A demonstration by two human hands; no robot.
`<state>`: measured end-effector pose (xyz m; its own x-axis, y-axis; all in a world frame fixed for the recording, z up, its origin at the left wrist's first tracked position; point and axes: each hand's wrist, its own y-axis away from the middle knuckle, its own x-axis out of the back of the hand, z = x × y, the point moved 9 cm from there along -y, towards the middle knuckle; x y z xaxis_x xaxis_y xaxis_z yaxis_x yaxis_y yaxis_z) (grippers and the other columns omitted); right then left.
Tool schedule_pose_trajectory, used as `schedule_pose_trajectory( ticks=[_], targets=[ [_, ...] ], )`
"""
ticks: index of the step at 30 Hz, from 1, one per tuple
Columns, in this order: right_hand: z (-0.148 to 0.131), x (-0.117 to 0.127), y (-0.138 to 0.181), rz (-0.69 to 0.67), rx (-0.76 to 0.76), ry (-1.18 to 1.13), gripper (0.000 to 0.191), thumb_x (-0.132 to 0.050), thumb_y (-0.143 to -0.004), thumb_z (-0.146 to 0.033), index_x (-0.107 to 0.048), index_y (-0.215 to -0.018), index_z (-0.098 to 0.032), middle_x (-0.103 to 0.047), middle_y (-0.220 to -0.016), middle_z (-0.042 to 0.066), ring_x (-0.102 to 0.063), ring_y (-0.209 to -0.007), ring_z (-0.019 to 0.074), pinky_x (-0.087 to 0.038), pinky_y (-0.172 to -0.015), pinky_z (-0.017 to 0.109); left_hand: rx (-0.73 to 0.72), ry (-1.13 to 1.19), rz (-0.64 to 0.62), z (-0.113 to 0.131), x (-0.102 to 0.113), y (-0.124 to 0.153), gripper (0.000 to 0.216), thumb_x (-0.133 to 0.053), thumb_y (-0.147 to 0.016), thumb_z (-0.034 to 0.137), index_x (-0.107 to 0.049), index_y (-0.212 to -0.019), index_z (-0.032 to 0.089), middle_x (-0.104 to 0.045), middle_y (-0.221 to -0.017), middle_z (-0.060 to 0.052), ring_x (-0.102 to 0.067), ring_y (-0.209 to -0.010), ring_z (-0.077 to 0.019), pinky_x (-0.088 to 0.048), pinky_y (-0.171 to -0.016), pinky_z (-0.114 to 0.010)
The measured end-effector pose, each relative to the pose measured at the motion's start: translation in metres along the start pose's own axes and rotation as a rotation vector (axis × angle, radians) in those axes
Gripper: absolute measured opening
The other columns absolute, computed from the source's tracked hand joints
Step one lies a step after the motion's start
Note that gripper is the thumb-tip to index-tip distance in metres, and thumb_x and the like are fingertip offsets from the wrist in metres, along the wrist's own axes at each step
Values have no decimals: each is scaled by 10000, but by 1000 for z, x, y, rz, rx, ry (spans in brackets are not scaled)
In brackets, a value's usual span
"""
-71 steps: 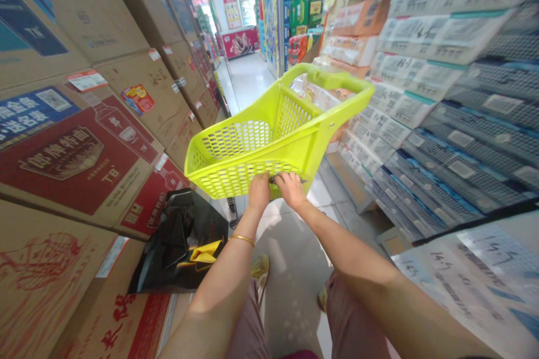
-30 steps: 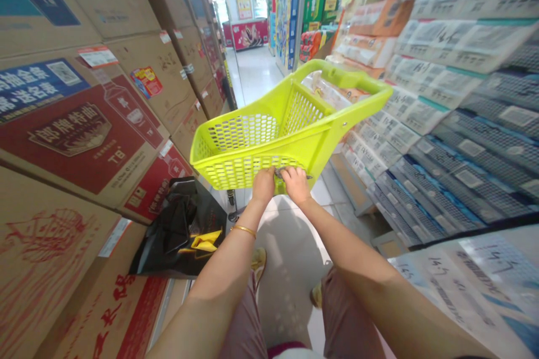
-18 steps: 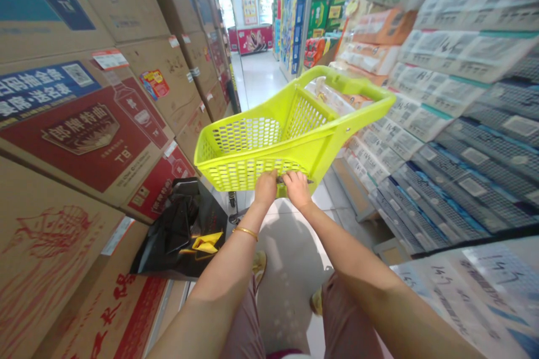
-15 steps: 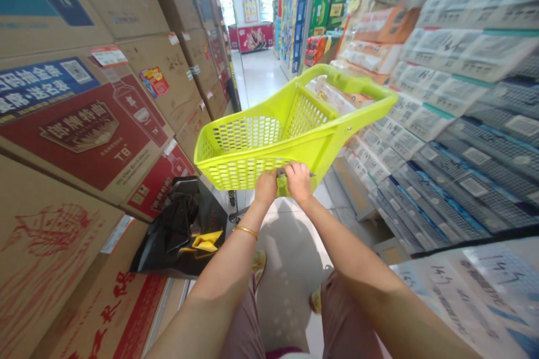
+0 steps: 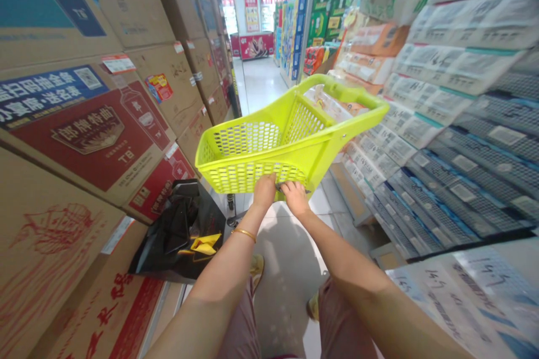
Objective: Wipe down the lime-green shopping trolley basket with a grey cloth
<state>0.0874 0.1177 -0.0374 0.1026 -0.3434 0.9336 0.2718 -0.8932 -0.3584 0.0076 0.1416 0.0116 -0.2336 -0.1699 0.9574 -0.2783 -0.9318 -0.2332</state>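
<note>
A lime-green plastic shopping cart (image 5: 252, 165) with a perforated basket stands crosswise in front of me, its handle (image 5: 362, 100) to the right. Both my hands are at the cart's near side, under the basket's lower edge. My left hand (image 5: 265, 190) is closed, its fingertips against the side. Close beside it, my right hand (image 5: 296, 197) has its fingers curled over a small dark grey piece (image 5: 308, 191), which shows only at the edges of the hand. I cannot tell whether this piece belongs to the cart or is loose. Nothing lies in the visible part of the basket.
Stacked cardboard cartons (image 5: 92, 129) line the left side. A black bag (image 5: 177, 235) with a yellow item (image 5: 206, 244) rests at their foot. Packs of paper tissue (image 5: 455, 67) and grey-blue packages (image 5: 458, 185) are piled on the right. A tiled aisle (image 5: 263, 78) runs ahead.
The view has tilted up slightly. My right hand's fingers have shifted a little and lie lower over the small dark piece; the cart stays in about the same place.
</note>
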Motion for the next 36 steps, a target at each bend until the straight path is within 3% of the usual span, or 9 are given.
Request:
schedule_pose_trajectory(
  ticks=[3, 5, 12, 15, 18, 29, 32, 36],
  targets=[
    [-3, -14, 8, -65, 17, 2, 266, -373, -885, -154, -579, -1043, -213, -562, -1036, 79, -400, -894, 209, -298, -769, 333, 6, -3, 1, -1, 1, 1, 310, -338, -875, 99, -530, -1117, 128, -633, -936, -99, -571, -918, -181, -423, -803, -269],
    [-2, -10, 6, -37, 14, 1, 263, -381, -883, -156, -575, -1051, -210, -560, -1037, 79, -400, -893, 208, -297, -775, 333, 7, 2, -12, -1, 1, 2, 318, -352, -865, 85, -517, -1132, 136, -629, -946, -97, -570, -919, -177, -422, -806, -267],
    [10, 53, -23, 248, -73, -54, 268, -395, -873, -156, -583, -1052, -224, -549, -1074, 65, -379, -900, 205, -295, -799, 326, 19, 16, -22, -3, -1, 2, 314, -329, -883, 96, -512, -1131, 156, -625, -983, -88, -557, -953, -167, -414, -832, -262],
    [16, 69, -26, 326, -101, -81, 288, -386, -878, -164, -572, -1085, -238, -541, -1084, 61, -375, -916, 201, -297, -810, 319, 23, 15, -45, -3, -4, 1, 289, -335, -887, 104, -528, -1094, 162, -626, -944, -86, -565, -929, -170, -419, -810, -264],
    [16, 63, -25, 294, -94, -80, 292, -381, -881, -168, -575, -1087, -242, -542, -1098, 60, -372, -924, 204, -297, -806, 324, 25, 7, -50, -3, -5, 1, 268, -336, -890, 107, -538, -1059, 154, -624, -929, -91, -568, -923, -173, -420, -811, -271],
    [-5, -7, 2, -41, 44, -16, 259, -372, -890, -185, -570, -1054, -218, -549, -1053, 85, -387, -914, 213, -299, -782, 341, 6, -45, -1, 0, -1, 1, 322, -340, -870, 93, -504, -1145, 124, -630, -961, -97, -563, -924, -182, -424, -805, -272],
    [-4, -2, -2, -21, 20, -30, 262, -371, -887, -174, -566, -1057, -215, -547, -1041, 83, -389, -908, 210, -299, -785, 335, 1, -55, 1, 0, -1, 2, 335, -337, -868, 86, -497, -1159, 127, -629, -962, -94, -561, -923, -181, -424, -802, -270],
    [5, 31, -18, 128, -61, -77, 276, -377, -875, -158, -567, -1065, -220, -528, -1092, 82, -384, -919, 210, -300, -801, 331, 13, -47, 3, 0, 0, 3, 329, -325, -880, 97, -497, -1156, 144, -626, -974, -88, -557, -936, -173, -418, -816, -268]
  ],
)
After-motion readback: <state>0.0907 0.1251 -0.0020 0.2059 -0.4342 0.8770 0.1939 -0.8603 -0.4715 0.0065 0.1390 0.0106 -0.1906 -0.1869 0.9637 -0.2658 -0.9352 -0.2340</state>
